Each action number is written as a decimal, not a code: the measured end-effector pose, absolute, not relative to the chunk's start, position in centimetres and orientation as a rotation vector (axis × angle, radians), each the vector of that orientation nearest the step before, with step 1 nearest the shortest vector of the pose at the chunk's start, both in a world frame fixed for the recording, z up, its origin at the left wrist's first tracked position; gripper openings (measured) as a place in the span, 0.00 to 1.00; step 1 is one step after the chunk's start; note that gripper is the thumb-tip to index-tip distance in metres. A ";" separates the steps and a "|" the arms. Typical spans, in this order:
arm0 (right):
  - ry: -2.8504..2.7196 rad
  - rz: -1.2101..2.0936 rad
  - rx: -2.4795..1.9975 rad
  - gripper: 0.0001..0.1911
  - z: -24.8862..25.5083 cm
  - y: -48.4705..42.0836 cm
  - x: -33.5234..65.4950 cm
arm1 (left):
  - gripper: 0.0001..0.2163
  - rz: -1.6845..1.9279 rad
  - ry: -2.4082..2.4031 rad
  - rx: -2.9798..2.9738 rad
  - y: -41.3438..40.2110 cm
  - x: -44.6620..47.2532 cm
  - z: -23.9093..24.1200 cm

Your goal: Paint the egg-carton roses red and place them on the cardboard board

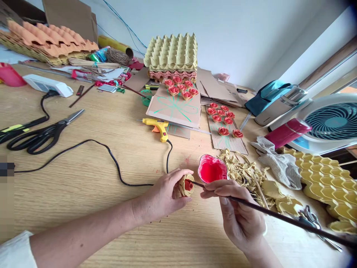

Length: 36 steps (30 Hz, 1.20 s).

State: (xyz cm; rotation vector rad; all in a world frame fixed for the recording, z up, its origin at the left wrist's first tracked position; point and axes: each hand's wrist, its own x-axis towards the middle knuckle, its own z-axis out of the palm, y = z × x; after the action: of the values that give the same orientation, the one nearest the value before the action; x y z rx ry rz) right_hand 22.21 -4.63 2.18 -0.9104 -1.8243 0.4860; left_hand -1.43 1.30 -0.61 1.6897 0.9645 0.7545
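Observation:
My left hand (164, 195) is closed around a small yellow cardboard rose (186, 185) whose centre is painted red. My right hand (237, 214) pinches a long dark paintbrush (279, 216), and the brush tip touches the rose's red centre. Just behind the rose stands a small cup of red paint (212, 169). Both hands hover low over the wooden table (97, 193) near its front edge.
A yellow glue gun (158, 126) with a black cord lies behind the hands. Red painted roses sit on cardboard sheets (174, 106) and on a strip (225, 134). Black scissors (41, 136) lie left. Egg trays (171, 52), yellow scraps (245, 173), a cloth and a fan (329, 123) are right.

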 end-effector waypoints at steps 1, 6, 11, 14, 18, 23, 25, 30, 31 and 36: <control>-1.847 0.475 -0.911 0.14 2.2 -4.7 22.3 | 0.27 0.761 0.966 1.680 1.3 -1.4 -0.6; -1.891 0.378 -0.870 0.16 2.8 -4.7 22.5 | 0.26 0.777 0.947 1.641 1.4 -1.4 -0.5; -1.893 0.384 -0.860 0.16 3.0 -4.8 22.3 | 0.25 0.768 0.938 1.633 1.4 -1.3 -0.3; -1.900 0.410 -0.879 0.15 2.9 -4.8 22.3 | 0.25 0.758 0.925 1.652 1.6 -1.3 -0.3; -1.878 0.399 -0.901 0.15 2.8 -4.7 22.6 | 0.25 0.751 0.922 1.660 1.7 -1.2 -0.3; -1.789 0.379 -0.879 0.15 2.6 -4.6 23.1 | 0.25 0.749 0.933 1.642 1.7 -1.3 -0.3; -1.753 0.400 -0.854 0.14 2.5 -4.6 23.0 | 0.25 0.756 0.931 1.628 1.7 -1.4 -0.4; -1.718 0.456 -0.838 0.12 2.4 -4.6 22.5 | 0.22 0.773 0.916 1.555 1.7 -1.3 -0.6; -1.728 0.454 -0.849 0.12 2.4 -4.6 22.5 | 0.22 0.768 0.915 1.524 1.7 -1.3 -0.6; -1.768 0.416 -0.861 0.13 2.4 -4.7 22.7 | 0.26 0.737 0.907 1.385 1.9 -1.2 -0.8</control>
State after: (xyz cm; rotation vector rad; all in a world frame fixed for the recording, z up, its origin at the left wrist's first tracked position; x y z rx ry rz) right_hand 22.70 -4.67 2.36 -0.8615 -1.7680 0.4159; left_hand -1.22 1.92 -0.84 1.3849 0.9067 0.7371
